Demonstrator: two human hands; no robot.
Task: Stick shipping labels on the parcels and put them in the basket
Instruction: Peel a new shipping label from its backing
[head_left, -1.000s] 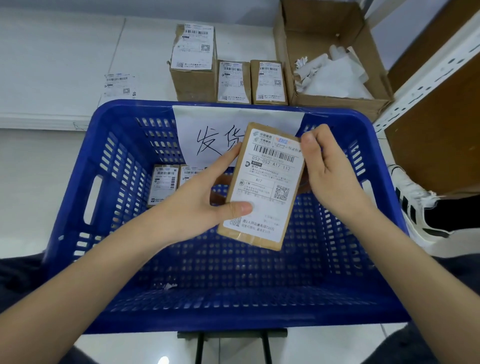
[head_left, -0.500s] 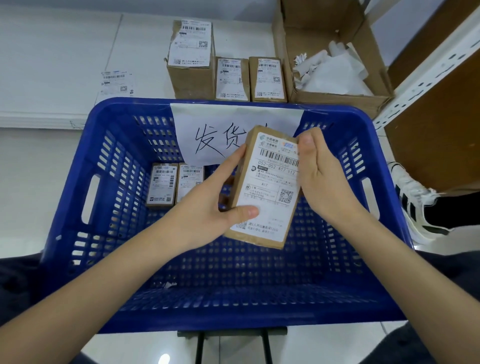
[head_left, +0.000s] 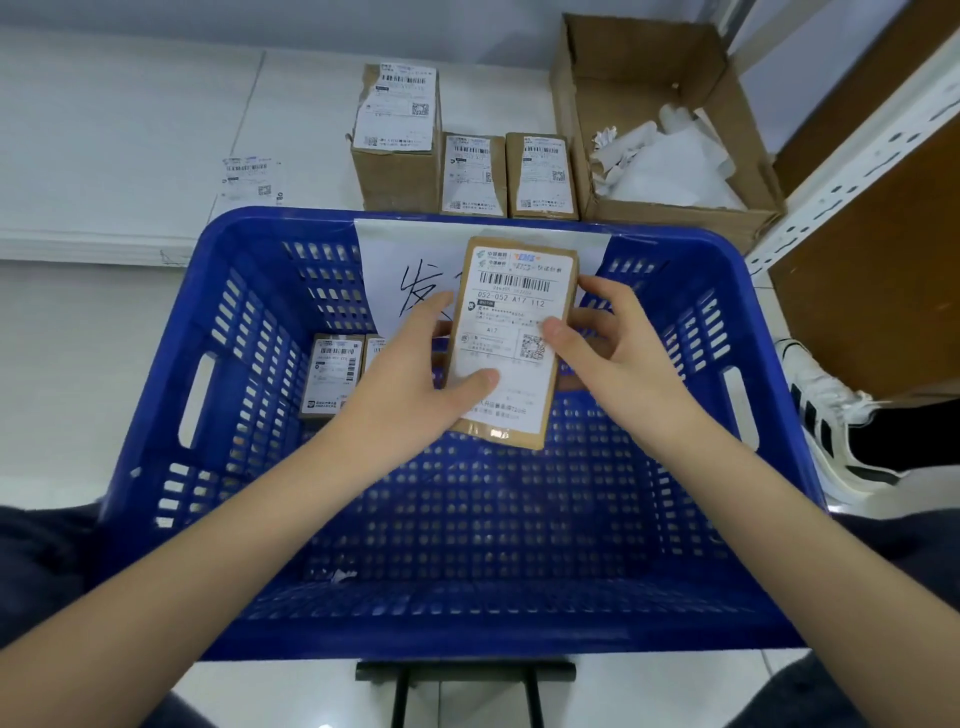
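While the labelled parcel (head_left: 511, 340) is held above the blue basket (head_left: 171, 332), gripped by the left hand (head_left: 415, 389) and pinched by the right hand (head_left: 613, 348), the placing step is judged underway; lowering beside the two labelled parcels (head_left: 332, 374) already inside is called for. Crumpled paper (head_left: 670, 161) is held in the open carton (head_left: 587, 93).

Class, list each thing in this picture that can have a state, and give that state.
Small brown cardboard parcel: labelled, held above the basket.
Left hand: grips the parcel.
Right hand: grips the parcel.
Blue plastic basket: holds labelled parcels.
Large cardboard box: open, white paper inside.
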